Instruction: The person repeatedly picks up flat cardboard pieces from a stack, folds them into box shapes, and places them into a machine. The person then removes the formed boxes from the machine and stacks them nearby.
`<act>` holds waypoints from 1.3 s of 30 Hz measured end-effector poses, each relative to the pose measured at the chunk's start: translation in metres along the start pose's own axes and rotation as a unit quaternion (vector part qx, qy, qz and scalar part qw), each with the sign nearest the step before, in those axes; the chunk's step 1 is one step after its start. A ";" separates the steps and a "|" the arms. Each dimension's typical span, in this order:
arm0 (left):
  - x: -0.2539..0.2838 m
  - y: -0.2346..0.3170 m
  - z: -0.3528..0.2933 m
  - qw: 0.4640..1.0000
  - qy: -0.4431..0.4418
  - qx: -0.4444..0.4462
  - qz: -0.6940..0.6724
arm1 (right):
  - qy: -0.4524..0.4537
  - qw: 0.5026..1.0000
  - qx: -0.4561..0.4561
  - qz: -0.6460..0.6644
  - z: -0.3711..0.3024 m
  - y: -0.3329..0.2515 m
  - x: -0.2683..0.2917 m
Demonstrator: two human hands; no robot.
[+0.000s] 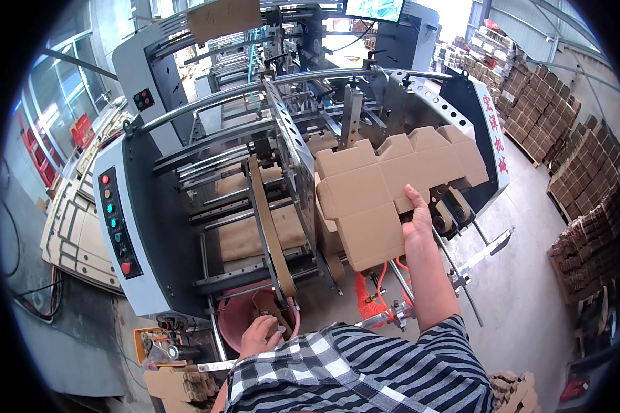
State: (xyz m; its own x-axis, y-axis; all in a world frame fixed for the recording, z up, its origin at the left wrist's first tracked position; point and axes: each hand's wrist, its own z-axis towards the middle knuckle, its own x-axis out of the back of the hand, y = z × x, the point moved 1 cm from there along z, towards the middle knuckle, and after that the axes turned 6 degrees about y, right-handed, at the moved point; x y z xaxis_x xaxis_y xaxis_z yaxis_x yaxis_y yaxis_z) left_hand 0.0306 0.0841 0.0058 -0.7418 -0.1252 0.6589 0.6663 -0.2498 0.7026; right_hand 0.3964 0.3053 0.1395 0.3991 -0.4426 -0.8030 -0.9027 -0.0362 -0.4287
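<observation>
My right hand (419, 219) grips a flat, die-cut cardboard box blank (368, 186) by its near right edge. The thumb lies on top, and the other fingers are mostly hidden. The brown blank, with creased panels and flaps, lies tilted over the front right of a large machine (303, 179). Low in front of me, my left hand (260, 337) is beside a pink bucket (229, 330) with cardboard scraps inside. Its fingers are curled; something small and pale shows at them, too small to name.
A button panel (115, 224) is on the machine's left side, and a tan belt (265, 227) runs down its front. Metal rods (461, 275) stick out at the right. Stacked cardboard (541, 103) stands along the right wall. More blanks (176, 385) lie at the lower left.
</observation>
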 end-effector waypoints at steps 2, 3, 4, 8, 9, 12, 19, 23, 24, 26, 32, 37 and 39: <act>-0.002 -0.002 -0.001 0.999 -0.015 0.038 -0.016 | 0.000 1.000 -0.009 0.008 0.010 0.001 0.001; -0.002 -0.003 -0.001 0.998 -0.023 0.050 -0.016 | 0.002 1.000 -0.012 0.007 0.016 0.002 0.002; -0.003 -0.005 -0.002 0.997 -0.026 0.061 -0.026 | 0.005 1.000 -0.014 0.007 0.021 0.002 0.003; -0.011 -0.015 -0.006 0.992 -0.041 0.098 -0.065 | 0.026 0.999 0.007 -0.020 0.032 0.009 -0.002; -0.012 -0.017 -0.006 0.991 -0.046 0.105 -0.073 | 0.030 0.999 0.010 -0.027 0.035 0.010 -0.005; -0.017 -0.020 -0.006 0.991 -0.056 0.100 -0.068 | 0.039 0.998 0.008 -0.042 0.047 0.012 -0.009; -0.030 -0.036 -0.013 0.977 -0.077 0.164 -0.115 | 0.083 0.994 -0.033 -0.057 0.090 0.026 -0.018; -0.026 -0.021 -0.010 0.979 -0.080 0.160 -0.093 | 0.119 0.987 -0.019 -0.107 0.123 0.034 -0.021; -0.026 -0.019 -0.009 0.980 -0.079 0.159 -0.086 | 0.120 0.987 -0.014 -0.110 0.128 0.039 -0.021; -0.029 -0.028 -0.014 0.986 -0.075 0.137 -0.058 | 0.122 0.986 0.000 -0.116 0.141 0.044 -0.020; -0.043 -0.053 -0.024 0.982 -0.072 0.158 -0.078 | 0.078 0.955 -0.103 -0.266 0.164 0.032 -0.011; -0.045 -0.053 -0.025 0.974 -0.087 0.195 -0.081 | 0.074 0.829 -0.158 -0.531 0.129 0.017 -0.021; -0.052 -0.064 -0.027 0.977 -0.090 0.174 -0.084 | 0.102 0.796 -0.158 -0.576 0.134 0.011 -0.016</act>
State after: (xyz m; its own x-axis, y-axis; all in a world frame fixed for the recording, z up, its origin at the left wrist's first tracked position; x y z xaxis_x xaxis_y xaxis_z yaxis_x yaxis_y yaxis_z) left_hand 0.0245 0.0805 -0.0805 -0.8387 0.0676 0.5403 0.5445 0.0935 0.8335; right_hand 0.4018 0.4323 0.0919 0.9855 -0.0884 0.1448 0.0344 -0.7316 -0.6809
